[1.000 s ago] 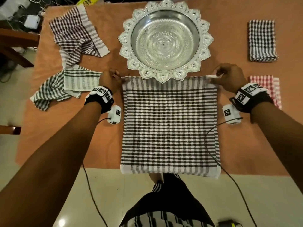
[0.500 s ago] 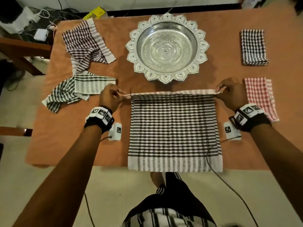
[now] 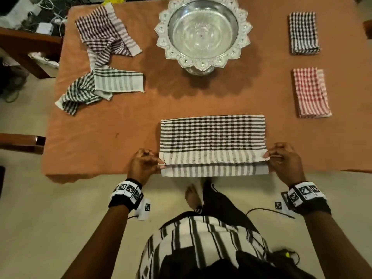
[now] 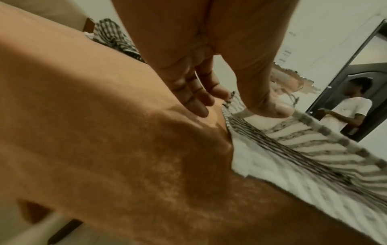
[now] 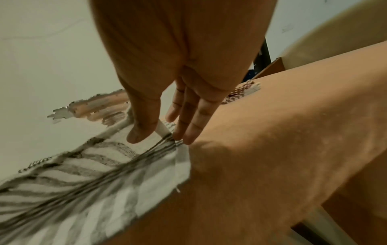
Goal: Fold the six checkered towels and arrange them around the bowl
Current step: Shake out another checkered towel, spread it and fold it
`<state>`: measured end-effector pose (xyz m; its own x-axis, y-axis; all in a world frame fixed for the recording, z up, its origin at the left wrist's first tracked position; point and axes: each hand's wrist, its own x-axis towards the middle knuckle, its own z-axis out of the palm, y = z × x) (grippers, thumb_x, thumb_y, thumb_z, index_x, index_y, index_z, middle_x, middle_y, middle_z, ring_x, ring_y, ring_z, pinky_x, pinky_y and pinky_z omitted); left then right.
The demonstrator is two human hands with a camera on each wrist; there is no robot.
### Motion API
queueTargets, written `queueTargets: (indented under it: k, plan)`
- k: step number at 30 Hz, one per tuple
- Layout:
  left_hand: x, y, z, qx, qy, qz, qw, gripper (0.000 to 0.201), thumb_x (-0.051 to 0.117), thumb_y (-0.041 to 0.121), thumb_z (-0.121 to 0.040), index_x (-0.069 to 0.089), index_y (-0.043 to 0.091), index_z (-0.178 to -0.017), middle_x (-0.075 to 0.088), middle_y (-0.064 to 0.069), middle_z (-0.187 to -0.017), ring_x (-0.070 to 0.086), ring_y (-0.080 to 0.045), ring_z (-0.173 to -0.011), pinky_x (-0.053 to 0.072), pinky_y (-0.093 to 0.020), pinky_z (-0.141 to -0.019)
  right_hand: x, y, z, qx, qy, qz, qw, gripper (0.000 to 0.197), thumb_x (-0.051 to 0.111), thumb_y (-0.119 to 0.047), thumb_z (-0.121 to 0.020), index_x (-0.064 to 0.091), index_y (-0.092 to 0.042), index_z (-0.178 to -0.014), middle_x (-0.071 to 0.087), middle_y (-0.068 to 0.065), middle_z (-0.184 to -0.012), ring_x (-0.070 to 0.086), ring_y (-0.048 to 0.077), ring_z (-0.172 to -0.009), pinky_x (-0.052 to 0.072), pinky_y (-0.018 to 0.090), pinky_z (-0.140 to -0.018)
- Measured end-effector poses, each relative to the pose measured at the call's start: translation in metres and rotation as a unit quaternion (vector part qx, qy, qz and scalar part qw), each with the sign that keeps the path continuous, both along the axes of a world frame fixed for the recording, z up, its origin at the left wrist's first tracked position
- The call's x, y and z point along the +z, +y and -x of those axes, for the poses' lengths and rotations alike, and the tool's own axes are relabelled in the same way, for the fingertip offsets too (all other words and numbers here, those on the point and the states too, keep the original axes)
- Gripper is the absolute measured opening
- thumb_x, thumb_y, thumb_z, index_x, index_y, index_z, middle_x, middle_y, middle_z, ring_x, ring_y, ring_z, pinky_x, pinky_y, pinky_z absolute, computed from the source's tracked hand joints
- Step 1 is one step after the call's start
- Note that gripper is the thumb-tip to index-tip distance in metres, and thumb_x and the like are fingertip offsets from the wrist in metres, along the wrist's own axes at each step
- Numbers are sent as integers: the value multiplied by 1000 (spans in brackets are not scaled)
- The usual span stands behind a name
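A black-and-white checkered towel lies folded in half near the table's front edge, its striped border hanging slightly over. My left hand pinches the near-left corner of the top layer, and my right hand pinches the near-right corner. In the left wrist view the thumb presses the towel corner against the fingers. In the right wrist view my hand holds the towel corner between thumb and fingers. The ornate silver bowl stands at the far middle.
A folded black checkered towel and a folded red one lie right of the bowl. Two crumpled towels, one maroon-striped and one dark green, lie at the left. The orange tablecloth covers the table.
Both hands have drawn the towel's far edge from beside the bowl back to the front edge, folding the towel in half.
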<state>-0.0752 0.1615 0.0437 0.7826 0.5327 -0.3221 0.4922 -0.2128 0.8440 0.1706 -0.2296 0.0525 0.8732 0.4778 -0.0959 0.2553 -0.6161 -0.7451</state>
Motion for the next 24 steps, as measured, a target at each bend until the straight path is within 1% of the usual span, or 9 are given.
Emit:
queueTargets:
  k: [2,4,6,11,14,17,19,21,24]
  plan:
    - [-6,-6,13,-20,14,1,1000,30,83,-5,-61,73,20,-75,50,1,-92,56,-20,-91,50,-10,-77,-11,-11,9,5,10,15,1000,27,76,16,-71,73,-8,-82,53,11,-105,48,-18,-104,43,1,-77]
    - [-13,-5,22,-39,34,-8,999,33,84,-3,-63,74,25,-77,52,0,-91,58,-25,-91,50,-10,-79,-19,-19,15,17,5,45,999,30,79,13,-69,73,-13,-82,54,9,-106,55,6,-109,45,10,-82]
    - [-17,-3,24,-51,42,-5,998,36,84,-2,-64,75,30,-78,54,-2,-92,59,-26,-92,50,-13,-81,-22,-25,15,34,-3,65,997,27,79,13,-69,75,-10,-84,56,10,-109,57,24,-108,45,8,-84]
    - [-13,6,24,-91,42,6,995,46,86,4,-62,75,47,-75,58,-2,-90,59,-20,-89,51,-22,-82,-21,-30,16,71,-37,86,993,28,77,16,-69,76,-8,-84,58,13,-111,56,14,-101,36,-5,-85]
    - [-12,9,24,-110,52,13,993,43,87,5,-60,76,44,-75,58,-2,-88,60,-21,-88,51,-24,-81,-21,-34,13,81,-52,103,990,27,78,14,-70,77,-9,-83,61,16,-111,54,10,-100,30,-6,-89]
    - [-11,7,23,-111,54,37,992,37,86,7,-59,78,39,-75,54,-3,-91,58,-17,-91,50,-18,-84,-20,-37,12,82,-42,120,988,24,78,11,-72,77,-10,-83,59,14,-115,60,19,-97,32,-5,-88]
    - [-13,3,24,-120,44,32,991,40,85,0,-60,77,38,-72,51,-3,-91,56,-8,-89,50,-15,-82,-20,-40,14,91,-50,129,986,25,78,11,-72,77,-12,-83,59,14,-116,62,24,-99,35,3,-89]
    - [-15,-1,24,-122,36,-1,992,47,85,-4,-61,75,41,-70,50,-1,-91,56,-1,-88,49,-11,-78,-21,-40,17,99,-54,140,984,24,77,10,-73,77,-11,-84,58,14,-118,63,27,-100,42,19,-90]
    - [-20,4,25,-187,57,-110,974,48,90,14,-60,71,54,-78,50,8,-94,50,-11,-94,45,-23,-85,-20,-38,21,113,-63,158,979,22,74,7,-78,76,-9,-93,58,14,-120,65,31,-97,46,30,-86]
